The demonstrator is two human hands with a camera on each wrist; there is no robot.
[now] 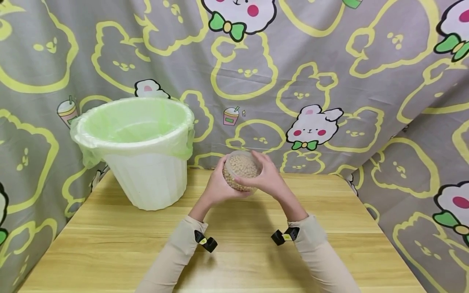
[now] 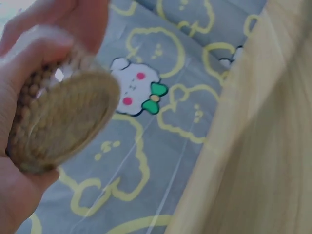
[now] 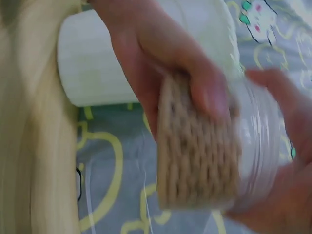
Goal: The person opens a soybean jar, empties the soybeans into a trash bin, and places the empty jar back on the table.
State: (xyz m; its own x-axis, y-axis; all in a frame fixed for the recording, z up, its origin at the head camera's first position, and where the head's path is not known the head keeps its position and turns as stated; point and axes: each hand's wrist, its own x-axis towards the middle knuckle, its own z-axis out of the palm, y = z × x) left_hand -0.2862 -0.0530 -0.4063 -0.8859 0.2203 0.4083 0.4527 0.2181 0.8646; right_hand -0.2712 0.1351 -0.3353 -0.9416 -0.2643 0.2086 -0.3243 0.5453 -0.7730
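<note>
A clear round jar point(image 1: 242, 166) of small beige beans, which look like soybeans, is held up above the back of the table. My left hand point(image 1: 217, 185) grips the jar's bean-filled body from the left, its thumb and fingers curled round the side. From the other side my right hand point(image 1: 270, 176) holds the clear top end, thumb across the near edge. The left wrist view shows the flat base of the jar point(image 2: 73, 122) tilted toward the camera. In the right wrist view, beans point(image 3: 197, 151) fill the lower part, below a clear ridged top.
A large white bin point(image 1: 154, 179) with a pale green plastic liner point(image 1: 135, 122) stands at the back left of the wooden table point(image 1: 234, 252). A grey curtain point(image 1: 249, 85) with yellow cartoon outlines hangs behind and at both sides.
</note>
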